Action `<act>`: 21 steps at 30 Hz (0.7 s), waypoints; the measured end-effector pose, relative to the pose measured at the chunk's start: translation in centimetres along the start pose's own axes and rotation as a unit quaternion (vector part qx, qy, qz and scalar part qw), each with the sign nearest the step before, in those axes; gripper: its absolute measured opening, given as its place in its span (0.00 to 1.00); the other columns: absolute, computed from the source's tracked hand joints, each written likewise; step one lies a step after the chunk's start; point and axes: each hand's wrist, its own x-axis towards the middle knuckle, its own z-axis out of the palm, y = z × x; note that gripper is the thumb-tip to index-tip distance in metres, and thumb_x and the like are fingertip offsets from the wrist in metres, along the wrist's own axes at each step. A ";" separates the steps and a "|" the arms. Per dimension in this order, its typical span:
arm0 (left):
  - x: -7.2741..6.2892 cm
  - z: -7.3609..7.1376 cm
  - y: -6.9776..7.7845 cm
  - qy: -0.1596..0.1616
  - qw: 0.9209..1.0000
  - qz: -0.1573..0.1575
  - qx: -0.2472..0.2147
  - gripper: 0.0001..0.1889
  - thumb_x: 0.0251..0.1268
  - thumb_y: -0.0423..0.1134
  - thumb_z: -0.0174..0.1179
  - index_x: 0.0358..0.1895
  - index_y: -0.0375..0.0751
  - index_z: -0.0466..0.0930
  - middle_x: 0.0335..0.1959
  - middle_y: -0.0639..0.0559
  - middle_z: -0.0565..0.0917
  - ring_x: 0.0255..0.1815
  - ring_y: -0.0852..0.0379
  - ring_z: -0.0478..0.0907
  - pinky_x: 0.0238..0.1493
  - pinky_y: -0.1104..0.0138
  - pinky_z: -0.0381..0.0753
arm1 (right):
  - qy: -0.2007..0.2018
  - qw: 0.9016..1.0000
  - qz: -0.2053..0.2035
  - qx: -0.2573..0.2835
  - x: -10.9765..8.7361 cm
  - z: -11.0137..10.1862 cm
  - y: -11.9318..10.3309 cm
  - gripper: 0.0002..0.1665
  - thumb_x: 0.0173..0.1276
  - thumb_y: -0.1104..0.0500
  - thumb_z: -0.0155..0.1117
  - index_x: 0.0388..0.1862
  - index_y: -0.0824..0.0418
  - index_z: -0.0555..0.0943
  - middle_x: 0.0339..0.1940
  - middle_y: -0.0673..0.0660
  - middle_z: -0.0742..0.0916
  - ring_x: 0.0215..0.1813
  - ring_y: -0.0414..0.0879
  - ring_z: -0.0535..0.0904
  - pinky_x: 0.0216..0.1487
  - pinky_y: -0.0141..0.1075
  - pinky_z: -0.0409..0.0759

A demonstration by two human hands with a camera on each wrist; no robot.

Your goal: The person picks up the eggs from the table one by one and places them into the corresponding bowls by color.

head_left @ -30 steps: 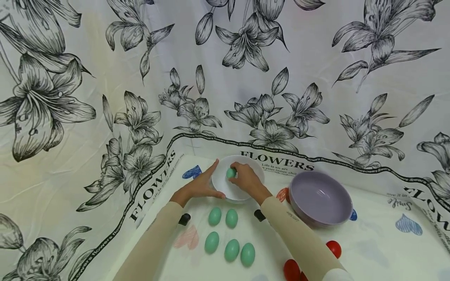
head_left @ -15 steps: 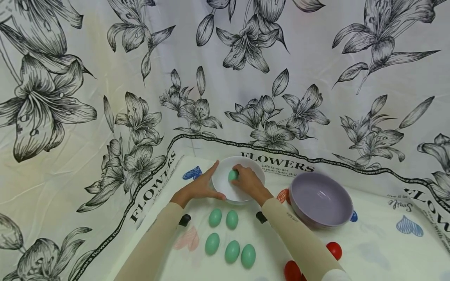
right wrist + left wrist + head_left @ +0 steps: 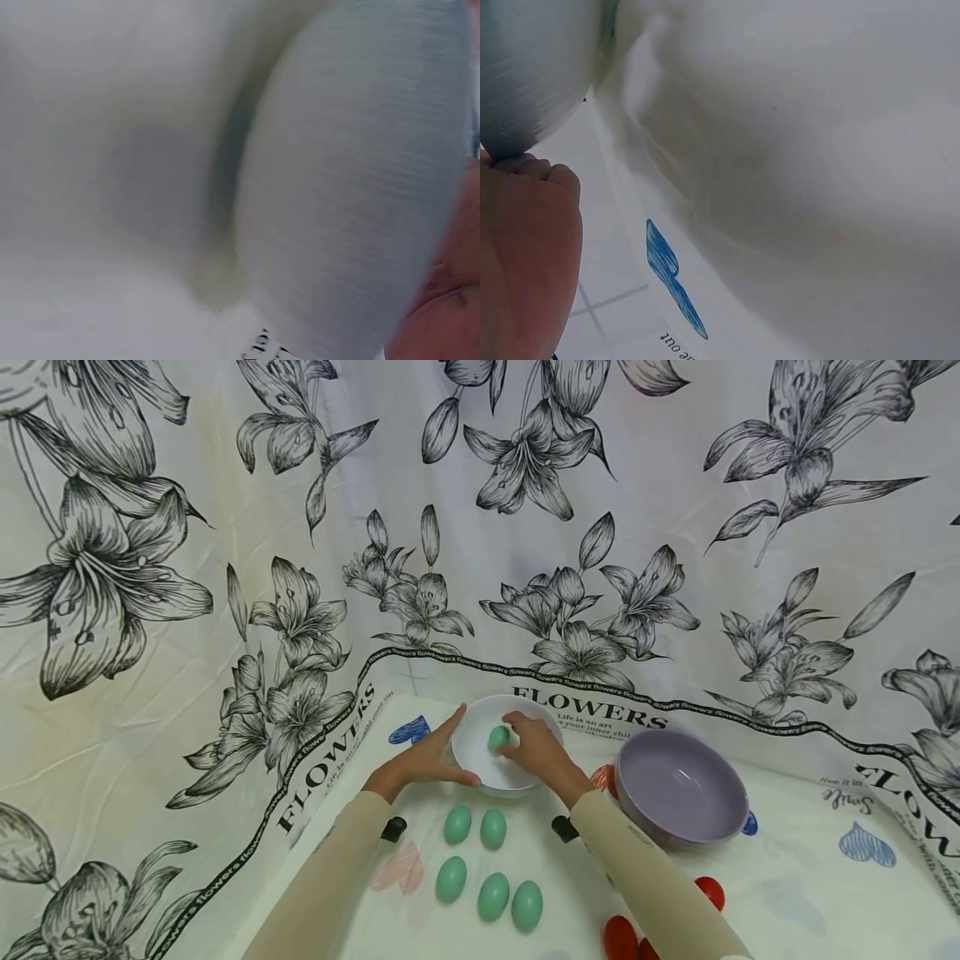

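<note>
A white bowl point(image 3: 517, 772) stands near the table's back edge. My left hand point(image 3: 427, 758) holds its left side, thumb at the front and fingers spread toward the back; in the left wrist view, fingertips meet the wall of the bowl point(image 3: 540, 75). Inside the bowl lies a green egg point(image 3: 498, 739). Just right of this egg, my right hand point(image 3: 542, 750) reaches over the rim, its finger and thumb parted around the egg's right side. The right wrist view shows the bowl's outside point(image 3: 352, 180) with part of the right hand point(image 3: 442, 300) behind it.
Several green eggs point(image 3: 452, 880) lie on the cloth in front of the bowl. A larger purple bowl point(image 3: 682, 785) stands to the right. Red egg-like pieces point(image 3: 619, 937) lie by the right forearm, one red piece point(image 3: 709, 892) beyond it. A flower-printed curtain point(image 3: 525, 568) hangs behind.
My right hand has lowered the green egg slightly within the white bowl, then loosened its pinch and drawn a little to the right. The left hand keeps its hold.
</note>
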 end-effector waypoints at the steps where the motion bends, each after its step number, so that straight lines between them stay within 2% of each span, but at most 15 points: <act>1: 0.0 0.1 0.0 0.000 1.000 -0.001 0.000 0.79 0.42 0.67 0.84 0.87 0.62 0.28 0.89 0.57 0.40 0.87 0.48 0.46 0.82 0.44 0.55 | 0.006 1.000 -0.006 0.012 -0.4 -0.4 0.0 0.38 0.70 0.52 0.77 0.75 0.61 0.75 0.68 0.64 0.84 0.69 0.57 0.81 0.66 0.50 0.82; 7: 0.0 0.1 -0.1 0.002 1.000 -0.001 0.002 0.79 0.42 0.67 0.84 0.87 0.63 0.27 0.89 0.57 0.41 0.88 0.48 0.46 0.82 0.43 0.54 | 0.066 0.992 -0.055 0.090 -3.9 -3.3 -0.2 0.39 0.73 0.49 0.74 0.77 0.60 0.72 0.75 0.61 0.79 0.73 0.55 0.78 0.69 0.47 0.79; 12: 0.0 0.1 -0.3 0.004 1.000 0.003 0.007 0.80 0.41 0.66 0.85 0.87 0.63 0.27 0.89 0.56 0.41 0.88 0.46 0.46 0.82 0.43 0.54 | 0.108 0.984 -0.082 0.116 -8.0 -5.0 -0.7 0.44 0.72 0.45 0.74 0.81 0.56 0.69 0.78 0.56 0.76 0.76 0.50 0.75 0.69 0.41 0.78; 16: 0.0 0.1 -0.4 0.007 1.000 -0.001 0.008 0.80 0.39 0.66 0.85 0.87 0.62 0.27 0.89 0.55 0.40 0.88 0.46 0.45 0.82 0.44 0.54 | 0.113 0.982 -0.100 0.114 -11.7 -5.2 -1.0 0.47 0.71 0.42 0.75 0.83 0.51 0.67 0.80 0.50 0.75 0.76 0.48 0.75 0.68 0.40 0.78; 18: 0.1 0.1 -0.4 0.008 1.000 -0.003 0.009 0.80 0.39 0.66 0.85 0.87 0.63 0.28 0.89 0.55 0.40 0.88 0.46 0.45 0.82 0.44 0.54 | 0.107 0.981 -0.106 0.119 -13.5 -4.6 -1.0 0.48 0.70 0.41 0.75 0.83 0.50 0.67 0.80 0.49 0.74 0.75 0.50 0.76 0.68 0.42 0.78; 21: 0.3 0.2 -0.4 0.007 1.000 -0.001 0.007 0.80 0.40 0.67 0.85 0.87 0.63 0.28 0.89 0.55 0.41 0.88 0.46 0.45 0.82 0.43 0.55 | 0.078 0.985 -0.091 0.126 -16.1 -3.0 -0.6 0.50 0.67 0.38 0.76 0.84 0.44 0.65 0.80 0.49 0.75 0.73 0.52 0.79 0.67 0.44 0.80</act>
